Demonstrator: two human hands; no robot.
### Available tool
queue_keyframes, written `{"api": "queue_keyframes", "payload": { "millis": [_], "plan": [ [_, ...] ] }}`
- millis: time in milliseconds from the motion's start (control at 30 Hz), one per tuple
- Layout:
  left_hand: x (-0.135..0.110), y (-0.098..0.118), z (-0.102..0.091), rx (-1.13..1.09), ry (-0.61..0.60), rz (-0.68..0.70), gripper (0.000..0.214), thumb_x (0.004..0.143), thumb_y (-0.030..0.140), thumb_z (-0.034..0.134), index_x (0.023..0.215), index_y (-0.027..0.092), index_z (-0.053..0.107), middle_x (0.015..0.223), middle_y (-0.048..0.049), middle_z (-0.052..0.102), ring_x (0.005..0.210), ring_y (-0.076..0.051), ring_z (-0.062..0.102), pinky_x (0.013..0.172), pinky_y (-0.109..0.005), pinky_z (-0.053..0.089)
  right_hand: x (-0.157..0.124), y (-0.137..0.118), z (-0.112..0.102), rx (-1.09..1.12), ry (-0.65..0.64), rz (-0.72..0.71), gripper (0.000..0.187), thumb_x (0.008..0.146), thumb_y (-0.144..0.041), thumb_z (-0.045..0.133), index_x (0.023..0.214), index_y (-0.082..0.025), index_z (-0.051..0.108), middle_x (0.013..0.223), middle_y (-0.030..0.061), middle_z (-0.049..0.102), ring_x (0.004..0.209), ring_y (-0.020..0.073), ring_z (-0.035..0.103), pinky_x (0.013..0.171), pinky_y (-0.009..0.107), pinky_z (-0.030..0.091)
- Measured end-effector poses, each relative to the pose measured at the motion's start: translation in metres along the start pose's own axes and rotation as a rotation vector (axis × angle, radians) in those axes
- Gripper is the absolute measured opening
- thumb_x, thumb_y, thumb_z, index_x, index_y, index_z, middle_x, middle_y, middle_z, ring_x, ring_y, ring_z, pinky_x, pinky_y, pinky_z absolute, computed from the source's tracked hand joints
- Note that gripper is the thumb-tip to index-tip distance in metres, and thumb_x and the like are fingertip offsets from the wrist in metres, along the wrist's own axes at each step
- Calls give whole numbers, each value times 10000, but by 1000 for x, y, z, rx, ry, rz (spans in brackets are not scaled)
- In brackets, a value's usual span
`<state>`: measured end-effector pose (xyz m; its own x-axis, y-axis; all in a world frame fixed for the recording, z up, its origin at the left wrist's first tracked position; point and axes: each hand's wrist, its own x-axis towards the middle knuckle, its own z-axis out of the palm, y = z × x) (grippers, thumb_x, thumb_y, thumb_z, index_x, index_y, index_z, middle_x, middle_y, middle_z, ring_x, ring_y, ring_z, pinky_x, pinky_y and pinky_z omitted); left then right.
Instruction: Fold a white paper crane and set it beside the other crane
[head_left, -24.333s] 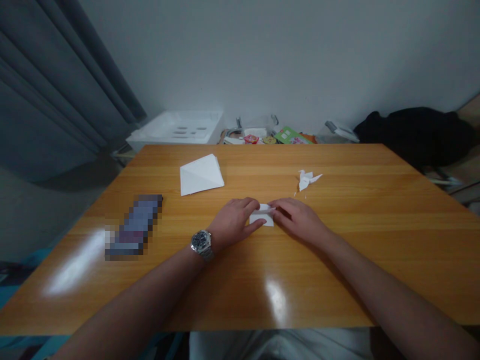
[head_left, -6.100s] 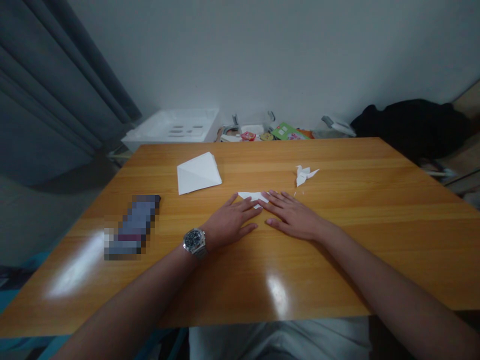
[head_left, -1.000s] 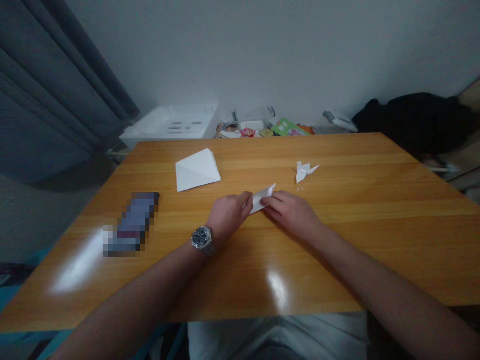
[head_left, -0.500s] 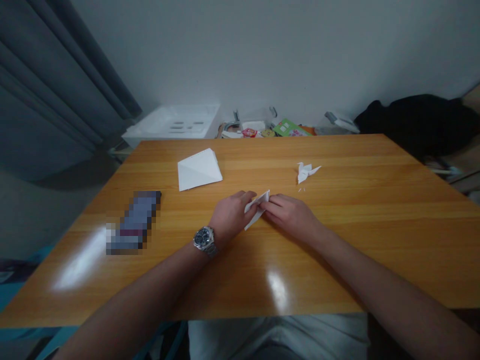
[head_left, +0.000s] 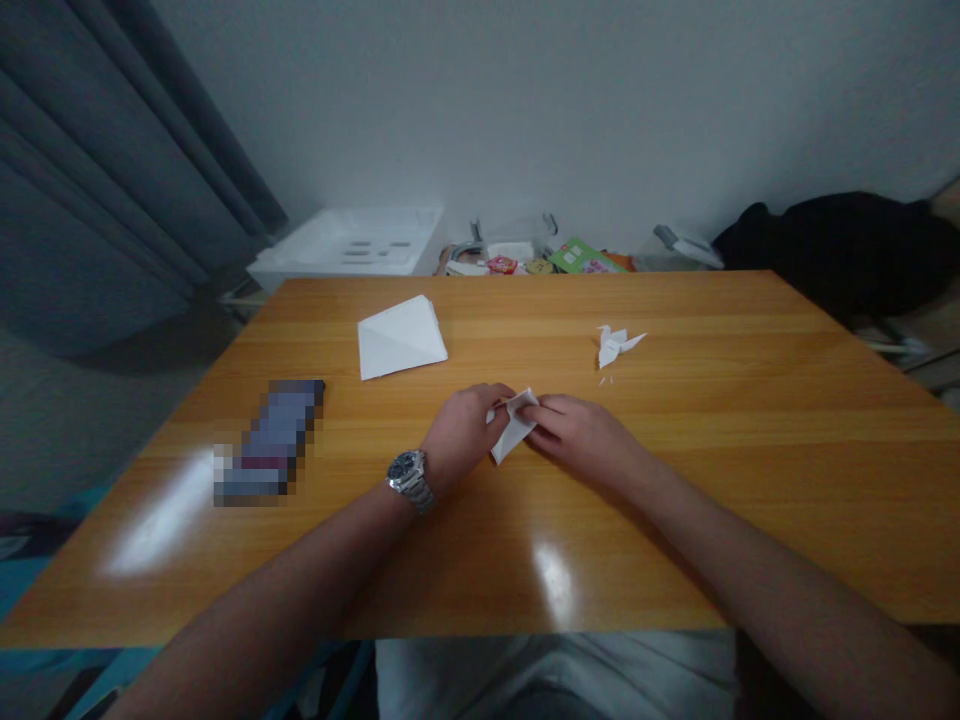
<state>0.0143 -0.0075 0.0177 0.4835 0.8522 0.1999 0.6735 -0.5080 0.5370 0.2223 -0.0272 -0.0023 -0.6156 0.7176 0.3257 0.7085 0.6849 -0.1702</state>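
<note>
Nearest is the edge of the wooden surface (head_left: 637, 560), and beyond it the left wrist wears a metal watch (head_left: 409, 478). The left hand (head_left: 466, 425) has its fingers closed on the left side of a small folded paper (head_left: 513, 437); the right hand (head_left: 581, 430) pinches its right side. The paper sits between the hands near the middle of the surface, slanted, one point toward the person; whether it touches the wood, I cannot tell. To fold well here, one hand should anchor the layers while the other lines up edges and tips before pressing; a light pinch should spare the thin points, and the hard surface suits firm creasing. Farther off are a paper bird (head_left: 613, 345) to the right, with tiny scraps (head_left: 606, 380) just beside it, and white sheets (head_left: 403, 338) to the left.
</note>
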Motion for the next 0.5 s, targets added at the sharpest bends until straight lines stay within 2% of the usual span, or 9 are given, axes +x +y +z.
{"api": "queue_keyframes", "payload": {
  "millis": [167,333,500],
  "plan": [
    [-1,0,0,-33,6,-11,205,947,181,502,1029,187,690,954,-44,742,844,-179,676,754,-277,487,0,-2,-2,-23,1,-9,150,962,-207,586,1073,-173,681,929,93,685,844,213,638,717,313,491],
    [-1,4,0,-36,3,-25,199,969,230,493,911,177,675,876,-38,732,752,-167,654,690,-271,467,2,-1,2,-71,-28,-24,288,924,-124,600,1203,-169,653,1036,128,695,916,242,646,757,338,527],
    [-1,4,0,-60,-9,-38,191,931,183,521,999,191,699,957,-36,750,846,-178,684,769,-268,497,2,0,3,-82,-62,-39,268,915,-94,614,1170,-164,659,1041,108,707,928,239,660,802,337,543]
  ]
}}
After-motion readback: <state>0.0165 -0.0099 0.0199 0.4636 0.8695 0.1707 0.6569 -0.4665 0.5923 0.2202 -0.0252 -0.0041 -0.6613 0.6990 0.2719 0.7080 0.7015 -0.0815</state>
